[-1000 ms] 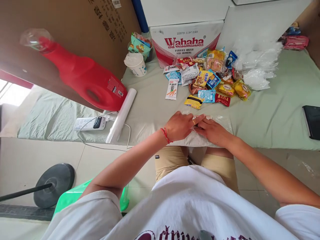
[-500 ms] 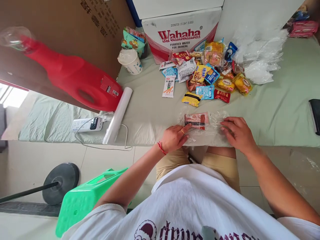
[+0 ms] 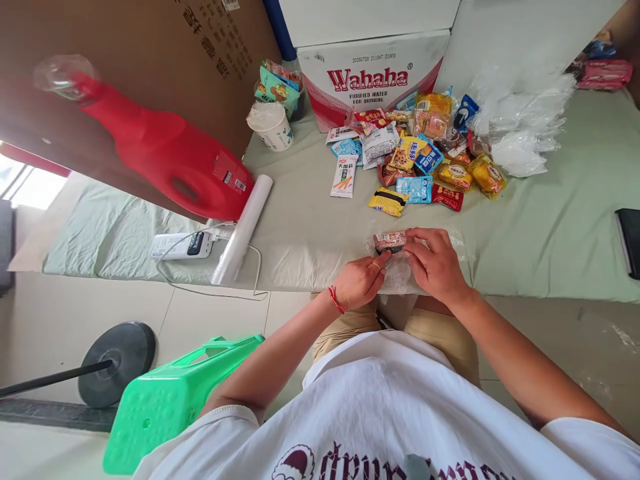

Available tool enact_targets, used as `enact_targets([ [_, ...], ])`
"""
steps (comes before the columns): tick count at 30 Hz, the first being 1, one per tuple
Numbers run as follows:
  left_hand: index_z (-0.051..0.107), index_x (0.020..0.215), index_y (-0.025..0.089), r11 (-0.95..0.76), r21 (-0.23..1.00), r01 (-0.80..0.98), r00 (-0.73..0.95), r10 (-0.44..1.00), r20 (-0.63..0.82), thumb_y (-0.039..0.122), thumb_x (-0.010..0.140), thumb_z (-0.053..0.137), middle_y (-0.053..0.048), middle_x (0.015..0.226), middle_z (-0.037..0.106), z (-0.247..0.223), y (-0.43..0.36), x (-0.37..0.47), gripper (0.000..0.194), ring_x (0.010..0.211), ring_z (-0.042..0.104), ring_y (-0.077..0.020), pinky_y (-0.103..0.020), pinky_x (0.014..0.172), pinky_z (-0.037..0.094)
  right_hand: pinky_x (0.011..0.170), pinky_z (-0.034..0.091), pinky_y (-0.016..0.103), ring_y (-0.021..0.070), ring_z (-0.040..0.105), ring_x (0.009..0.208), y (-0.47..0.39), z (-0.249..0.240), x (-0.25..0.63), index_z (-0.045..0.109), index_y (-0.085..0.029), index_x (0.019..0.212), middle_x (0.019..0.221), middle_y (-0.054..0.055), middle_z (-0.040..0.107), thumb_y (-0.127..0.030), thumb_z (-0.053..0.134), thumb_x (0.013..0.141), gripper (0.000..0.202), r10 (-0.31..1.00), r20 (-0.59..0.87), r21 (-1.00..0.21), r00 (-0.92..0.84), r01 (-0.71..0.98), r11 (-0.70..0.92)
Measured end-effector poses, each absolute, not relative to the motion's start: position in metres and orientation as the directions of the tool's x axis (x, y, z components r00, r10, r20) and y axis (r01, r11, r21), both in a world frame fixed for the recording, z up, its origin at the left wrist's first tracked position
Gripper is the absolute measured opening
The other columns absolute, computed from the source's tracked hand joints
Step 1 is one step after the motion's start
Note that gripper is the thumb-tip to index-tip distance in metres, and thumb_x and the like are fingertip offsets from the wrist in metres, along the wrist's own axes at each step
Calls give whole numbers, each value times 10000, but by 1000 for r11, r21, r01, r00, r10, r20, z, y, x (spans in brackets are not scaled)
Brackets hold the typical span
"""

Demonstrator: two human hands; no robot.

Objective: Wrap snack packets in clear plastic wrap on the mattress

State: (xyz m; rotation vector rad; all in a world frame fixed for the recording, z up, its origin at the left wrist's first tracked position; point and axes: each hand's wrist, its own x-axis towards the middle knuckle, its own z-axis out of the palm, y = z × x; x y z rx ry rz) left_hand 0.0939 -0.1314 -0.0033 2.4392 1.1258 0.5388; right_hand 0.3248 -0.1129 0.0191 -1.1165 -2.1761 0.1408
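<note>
A small red-brown snack packet (image 3: 389, 241) lies on clear plastic film (image 3: 399, 272) near the front edge of the green-covered surface. My left hand (image 3: 359, 283) is at its lower left, with fingertips pressing the packet's lower edge. My right hand (image 3: 436, 261) reaches over the packet's right end, fingers bent on the film and packet. Whether either hand pinches the film cannot be made out. Behind them is a pile of wrapped snacks, with a yellow packet (image 3: 388, 201) closest to the hands.
A Wahaha carton (image 3: 370, 80) stands at the back. Crumpled clear bags (image 3: 520, 127) are right of the snacks. On the left are a red bottle (image 3: 175, 153), a film roll (image 3: 244, 230), a power bank (image 3: 183, 245) and a paper cup (image 3: 271, 127). A green stool (image 3: 165, 393) is below.
My right hand has moved left from the film's right side onto the packet's right end, bringing film with it. My left hand stays at the packet's lower left. The view has shifted slightly.
</note>
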Motion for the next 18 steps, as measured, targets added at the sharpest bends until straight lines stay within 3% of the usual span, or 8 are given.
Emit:
enact_targets([
  [6, 661, 1313, 158, -531, 530, 661, 517, 834, 190, 322, 1077, 373, -90, 892, 706, 5, -145, 86, 407, 868, 691, -212, -332, 803, 555, 882, 520, 448, 282, 584, 1021, -76, 3, 308, 698, -224, 1127, 1104, 122, 667, -258, 470, 1029, 250, 800, 360, -456, -479, 658, 599],
  [9, 740, 1099, 190, -393, 647, 653, 316, 918, 239, 276, 1024, 480, -89, 936, 679, 5, -146, 73, 284, 927, 670, -210, -341, 850, 559, 902, 516, 443, 276, 583, 1031, -76, -8, 306, 701, -234, 1108, 1091, 116, 650, -286, 470, 1039, 247, 814, 386, -508, -433, 636, 580],
  [11, 733, 1105, 193, -249, 745, 619, 109, 967, 232, 219, 967, 527, -105, 1056, 670, 2, -136, 66, 249, 1021, 656, -222, -360, 890, 561, 894, 519, 437, 271, 585, 1029, -78, -11, 307, 706, -237, 1117, 1089, 114, 636, -286, 478, 1036, 247, 819, 396, -527, -416, 627, 574],
  [14, 616, 1370, 191, -75, 857, 510, -52, 992, 118, 146, 842, 604, -140, 1336, 608, -5, -103, 63, 530, 1158, 623, -247, -385, 929, 557, 895, 524, 437, 263, 590, 1025, -80, -11, 308, 713, -248, 1148, 1100, 108, 623, -263, 484, 1026, 260, 826, 386, -548, -411, 618, 564],
  [16, 456, 1541, 203, -25, 910, 414, 31, 999, 14, 129, 762, 674, -151, 1455, 563, -8, -77, 67, 811, 1175, 622, -247, -382, 936, 549, 901, 526, 445, 263, 593, 1024, -79, -11, 308, 718, -258, 1152, 1099, 103, 621, -255, 495, 1018, 260, 830, 375, -557, -412, 616, 558],
  [18, 335, 1617, 224, -2, 947, 321, 163, 985, -53, 134, 706, 739, -132, 1406, 621, -9, -56, 73, 1001, 1087, 645, -218, -356, 911, 541, 904, 529, 452, 264, 596, 1024, -78, -10, 308, 724, -263, 1145, 1091, 101, 619, -258, 506, 1014, 254, 836, 368, -569, -406, 613, 548],
])
